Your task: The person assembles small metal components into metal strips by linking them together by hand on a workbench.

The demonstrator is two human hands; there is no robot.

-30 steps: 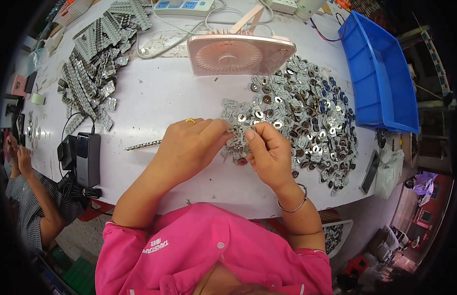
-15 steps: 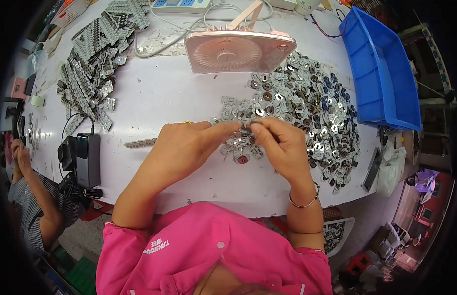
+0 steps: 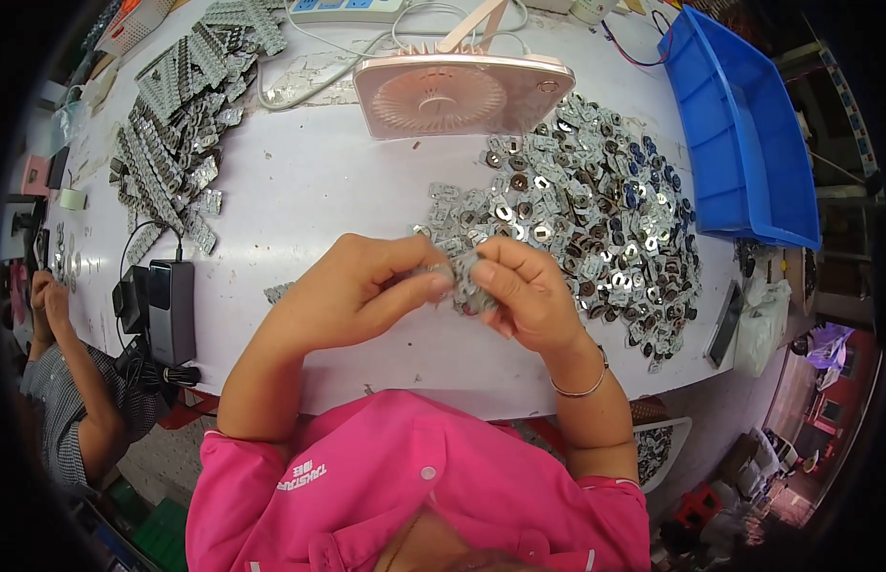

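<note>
1. Metal strip [image 3: 277, 294] pokes out past the left hand [image 3: 362, 291]; fingers blurry, can't tell if they're clamped on it.
2. Right hand [image 3: 530, 297]: thumb close to forefinger, can't tell what's between, over the parts pile's [image 3: 614, 229] edge.

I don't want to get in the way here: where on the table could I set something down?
The widest bare patch lies between the strips, the fan and the left hand, bar a few specks. A smaller one lies between the hands and the pink shirt. Loose parts crowd the right, from the right hand to the blue bin.
</note>
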